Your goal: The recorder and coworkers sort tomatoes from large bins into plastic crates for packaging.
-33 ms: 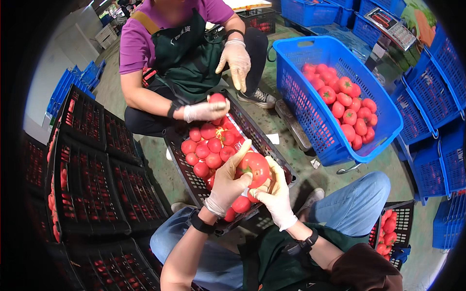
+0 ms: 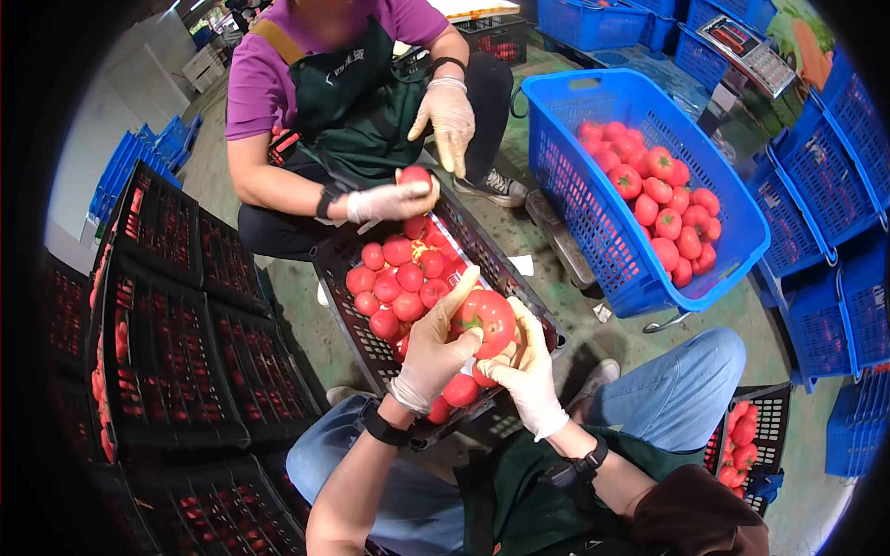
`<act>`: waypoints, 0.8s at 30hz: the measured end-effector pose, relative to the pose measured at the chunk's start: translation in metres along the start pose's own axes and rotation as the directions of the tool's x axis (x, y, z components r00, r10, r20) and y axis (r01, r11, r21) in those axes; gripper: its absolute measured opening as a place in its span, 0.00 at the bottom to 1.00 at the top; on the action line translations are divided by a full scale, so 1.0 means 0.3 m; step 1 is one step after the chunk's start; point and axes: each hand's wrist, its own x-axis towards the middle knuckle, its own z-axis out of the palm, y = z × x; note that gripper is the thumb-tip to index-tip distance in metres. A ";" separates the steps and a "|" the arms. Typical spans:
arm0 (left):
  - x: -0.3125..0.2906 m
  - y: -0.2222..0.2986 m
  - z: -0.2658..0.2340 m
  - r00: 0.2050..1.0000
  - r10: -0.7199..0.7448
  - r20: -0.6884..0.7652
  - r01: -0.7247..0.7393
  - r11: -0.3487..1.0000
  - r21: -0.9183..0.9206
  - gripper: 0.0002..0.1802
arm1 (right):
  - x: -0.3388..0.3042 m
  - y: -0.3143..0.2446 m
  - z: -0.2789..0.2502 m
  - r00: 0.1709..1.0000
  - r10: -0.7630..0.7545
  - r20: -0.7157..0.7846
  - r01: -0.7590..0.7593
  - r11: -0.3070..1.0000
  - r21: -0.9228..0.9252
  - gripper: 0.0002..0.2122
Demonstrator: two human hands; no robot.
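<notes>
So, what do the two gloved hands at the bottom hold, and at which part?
One large red tomato, held between both hands: the left hand cups its left side, and the right hand supports its lower right side.

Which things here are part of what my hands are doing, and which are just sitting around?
In hand:
- left hand and right hand holding the large tomato
- black crate of tomatoes beneath

Lying about:
- blue basket of tomatoes
- stacked black crates
- empty blue baskets
- co-worker's gloved hand holding another tomato

Both gloved hands meet in front of the body: the left hand (image 2: 434, 350) cups upward with fingers spread, the right hand (image 2: 528, 371) curls close against it, forearms bent inward.
</notes>
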 end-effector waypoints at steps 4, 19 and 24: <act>-0.001 0.030 0.009 1.000 0.009 0.003 -0.009 0.999 -0.053 0.41 | 0.024 -0.026 0.000 1.000 0.026 -0.016 -0.024 0.995 0.094 0.45; -0.021 -0.006 0.044 0.997 -0.004 0.073 0.007 0.999 -0.044 0.39 | 0.026 -0.017 -0.094 0.990 -0.058 -0.127 0.024 0.967 -0.254 0.14; -0.013 -0.010 0.037 0.993 -0.089 0.080 0.105 0.966 -0.236 0.37 | 0.039 0.002 -0.104 0.946 -0.249 -0.207 0.135 0.884 -0.448 0.09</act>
